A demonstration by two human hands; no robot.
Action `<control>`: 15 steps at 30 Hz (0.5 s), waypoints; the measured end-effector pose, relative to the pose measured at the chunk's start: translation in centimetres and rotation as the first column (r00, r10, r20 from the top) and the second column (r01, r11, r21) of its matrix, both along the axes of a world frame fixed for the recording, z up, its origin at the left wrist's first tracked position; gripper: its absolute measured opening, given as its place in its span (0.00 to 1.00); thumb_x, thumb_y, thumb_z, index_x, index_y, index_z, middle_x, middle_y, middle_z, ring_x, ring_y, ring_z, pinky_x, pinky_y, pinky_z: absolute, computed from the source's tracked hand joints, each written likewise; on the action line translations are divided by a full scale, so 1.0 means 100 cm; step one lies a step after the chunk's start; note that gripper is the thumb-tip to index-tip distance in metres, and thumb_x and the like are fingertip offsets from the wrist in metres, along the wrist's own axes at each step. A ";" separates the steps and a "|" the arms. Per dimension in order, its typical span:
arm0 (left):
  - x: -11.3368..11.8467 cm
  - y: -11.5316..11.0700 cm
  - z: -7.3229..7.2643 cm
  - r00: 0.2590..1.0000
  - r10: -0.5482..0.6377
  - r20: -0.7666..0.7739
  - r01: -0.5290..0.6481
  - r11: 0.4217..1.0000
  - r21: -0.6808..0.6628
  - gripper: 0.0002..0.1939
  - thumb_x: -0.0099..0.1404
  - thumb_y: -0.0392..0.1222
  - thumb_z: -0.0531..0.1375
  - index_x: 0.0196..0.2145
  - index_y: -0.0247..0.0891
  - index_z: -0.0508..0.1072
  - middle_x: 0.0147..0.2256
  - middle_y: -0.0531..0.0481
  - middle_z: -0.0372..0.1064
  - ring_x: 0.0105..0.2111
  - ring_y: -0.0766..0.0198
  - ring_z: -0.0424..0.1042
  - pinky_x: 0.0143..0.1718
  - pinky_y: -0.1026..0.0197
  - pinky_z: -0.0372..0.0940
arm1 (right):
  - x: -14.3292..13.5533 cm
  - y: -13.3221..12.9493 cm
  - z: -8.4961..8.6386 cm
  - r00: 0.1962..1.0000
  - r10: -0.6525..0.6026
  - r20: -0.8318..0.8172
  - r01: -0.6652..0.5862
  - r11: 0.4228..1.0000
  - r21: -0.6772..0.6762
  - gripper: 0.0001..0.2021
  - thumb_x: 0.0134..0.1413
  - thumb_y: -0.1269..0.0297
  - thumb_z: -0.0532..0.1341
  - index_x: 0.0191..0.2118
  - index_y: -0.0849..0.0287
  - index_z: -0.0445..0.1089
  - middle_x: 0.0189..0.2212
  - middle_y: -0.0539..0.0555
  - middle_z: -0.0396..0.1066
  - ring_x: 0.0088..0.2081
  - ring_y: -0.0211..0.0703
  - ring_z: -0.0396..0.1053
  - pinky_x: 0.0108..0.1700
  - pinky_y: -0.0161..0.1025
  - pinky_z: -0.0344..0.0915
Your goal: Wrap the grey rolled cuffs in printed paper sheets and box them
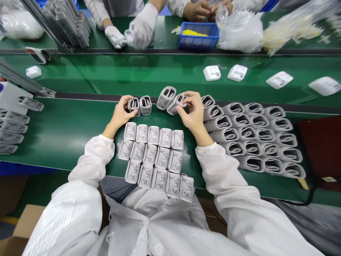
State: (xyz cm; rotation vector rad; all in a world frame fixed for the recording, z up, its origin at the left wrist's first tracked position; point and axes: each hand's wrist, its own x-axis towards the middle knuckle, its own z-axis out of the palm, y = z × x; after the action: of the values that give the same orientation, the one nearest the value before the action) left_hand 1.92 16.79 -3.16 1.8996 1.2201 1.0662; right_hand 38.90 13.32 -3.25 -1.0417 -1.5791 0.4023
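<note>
My left hand (123, 112) pinches a rolled grey cuff (134, 106) between thumb and fingers. A second rolled cuff (145, 105) stands against its right side. Across a small gap, my right hand (192, 111) grips another rolled cuff (176, 105), which leans beside a tilted rolled cuff (166, 97). Closer to my body lie three rows of flat-sided cuffs (150, 154) with printed drawings facing up. To the right of my right hand, a block of rolled grey cuffs (245, 133) shows its open, spiral ends.
White device housings (238, 73) lie on the green belt (128, 73) beyond my table. Across it, a co-worker's gloved hand (142, 28) works near a blue bin (198, 37) of yellow pieces. More cuffs (12, 129) stand at far left; a dark red board (322, 149) lies right.
</note>
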 end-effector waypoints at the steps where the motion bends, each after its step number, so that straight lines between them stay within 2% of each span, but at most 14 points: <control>1: -0.001 -0.001 0.003 1.000 -0.005 -0.016 0.005 1.000 -0.014 0.38 0.64 0.64 0.75 0.63 0.43 0.70 0.61 0.39 0.79 0.60 0.49 0.83 0.57 0.52 0.79 | 0.000 -0.002 0.004 0.998 0.060 0.031 -0.059 0.998 -0.018 0.16 0.66 0.44 0.71 0.42 0.50 0.71 0.57 0.62 0.78 0.59 0.63 0.79 0.45 0.56 0.82; 3: -0.003 -0.003 0.008 0.999 -0.003 -0.041 0.002 1.000 -0.028 0.36 0.64 0.58 0.75 0.63 0.42 0.71 0.61 0.39 0.80 0.60 0.50 0.83 0.57 0.54 0.79 | -0.001 -0.004 0.010 0.985 0.155 0.072 -0.151 0.987 -0.060 0.13 0.65 0.50 0.72 0.40 0.50 0.72 0.58 0.62 0.81 0.58 0.63 0.80 0.47 0.57 0.82; 6: -0.008 -0.004 0.017 0.997 -0.022 -0.073 0.020 0.999 -0.029 0.34 0.63 0.51 0.72 0.64 0.40 0.72 0.61 0.38 0.81 0.60 0.50 0.83 0.59 0.52 0.79 | -0.002 -0.006 0.012 0.971 0.225 0.079 -0.214 0.969 -0.125 0.12 0.64 0.53 0.74 0.39 0.51 0.72 0.60 0.63 0.82 0.58 0.63 0.80 0.51 0.60 0.81; 10: -0.005 -0.001 0.042 0.971 -0.033 -0.238 0.055 0.994 0.090 0.38 0.64 0.51 0.72 0.69 0.40 0.71 0.71 0.35 0.74 0.71 0.44 0.76 0.72 0.43 0.73 | -0.007 -0.004 0.011 0.965 0.257 0.055 -0.245 0.955 -0.167 0.13 0.64 0.51 0.75 0.39 0.50 0.73 0.62 0.63 0.81 0.60 0.64 0.80 0.53 0.62 0.81; 13: 0.019 0.003 0.068 0.887 -0.068 -0.457 0.155 0.976 0.156 0.42 0.68 0.54 0.73 0.75 0.42 0.69 0.75 0.37 0.70 0.76 0.40 0.69 0.78 0.39 0.66 | -0.013 0.001 0.010 0.962 0.268 0.049 -0.256 0.952 -0.168 0.13 0.64 0.51 0.75 0.39 0.50 0.73 0.62 0.64 0.80 0.62 0.65 0.79 0.58 0.65 0.80; 15: 0.042 0.005 0.082 0.777 -0.155 -0.610 0.281 0.953 0.116 0.42 0.71 0.56 0.72 0.77 0.46 0.68 0.76 0.38 0.69 0.75 0.38 0.70 0.75 0.38 0.67 | -0.017 0.005 0.010 0.959 0.277 0.058 -0.266 0.952 -0.150 0.13 0.64 0.52 0.74 0.40 0.50 0.72 0.63 0.64 0.80 0.64 0.65 0.78 0.64 0.67 0.77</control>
State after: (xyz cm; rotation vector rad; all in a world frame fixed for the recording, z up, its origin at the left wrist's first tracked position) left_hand 6.12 17.25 5.00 2.5882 1.1907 0.4766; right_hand 37.17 13.78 -2.25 -0.9568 -1.7929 0.6763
